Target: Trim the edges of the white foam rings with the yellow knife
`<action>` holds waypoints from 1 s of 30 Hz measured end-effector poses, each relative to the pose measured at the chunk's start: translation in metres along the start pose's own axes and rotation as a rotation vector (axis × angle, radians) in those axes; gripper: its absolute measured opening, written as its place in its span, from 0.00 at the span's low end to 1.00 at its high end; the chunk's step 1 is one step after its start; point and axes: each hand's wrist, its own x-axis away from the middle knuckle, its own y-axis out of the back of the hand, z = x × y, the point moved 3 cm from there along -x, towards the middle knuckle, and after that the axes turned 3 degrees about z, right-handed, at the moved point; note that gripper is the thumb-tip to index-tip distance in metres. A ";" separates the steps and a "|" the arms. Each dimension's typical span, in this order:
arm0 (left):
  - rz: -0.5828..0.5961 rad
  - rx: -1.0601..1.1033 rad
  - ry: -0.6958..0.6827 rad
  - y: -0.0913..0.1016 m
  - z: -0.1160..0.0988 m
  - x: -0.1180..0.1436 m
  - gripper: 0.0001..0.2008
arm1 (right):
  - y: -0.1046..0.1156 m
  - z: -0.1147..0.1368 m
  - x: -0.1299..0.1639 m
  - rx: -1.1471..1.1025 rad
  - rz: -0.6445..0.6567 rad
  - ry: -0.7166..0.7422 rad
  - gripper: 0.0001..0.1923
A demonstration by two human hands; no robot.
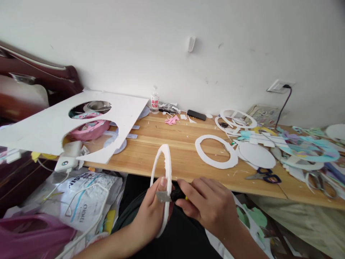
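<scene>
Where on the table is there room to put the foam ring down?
Bare wood lies between the big white board and the flat ring, in front of the small bottle. The right end is crowded with paper cutouts and scissors. The left hand holds the foam ring.

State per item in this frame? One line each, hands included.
left hand: shut on foam ring, held on edge over the lap
right hand: shut on utility knife
foam ring: upright, blade against its rim
utility knife: blade out
flat foam ring: lying on the table
foam board: holes cut out, tilted
scissors: closed, flat
wall plug: plugged in
</scene>
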 end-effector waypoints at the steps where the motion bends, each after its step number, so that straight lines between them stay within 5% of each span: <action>1: 0.012 0.044 0.004 -0.002 -0.001 0.001 0.25 | 0.001 -0.002 0.001 -0.001 0.001 -0.002 0.22; 9: 0.110 0.073 -0.054 -0.010 -0.012 0.005 0.22 | 0.009 -0.037 0.022 0.013 -0.088 -0.077 0.17; 13: 0.153 -0.014 0.034 -0.005 -0.015 0.001 0.16 | 0.005 -0.027 0.020 -0.061 -0.048 -0.039 0.20; 19: 0.126 0.031 -0.043 -0.006 -0.023 -0.006 0.25 | 0.001 -0.012 0.013 -0.089 -0.021 -0.010 0.21; 30: 0.089 -0.001 -0.002 -0.010 -0.018 -0.003 0.23 | 0.008 -0.006 0.007 -0.025 0.004 0.020 0.21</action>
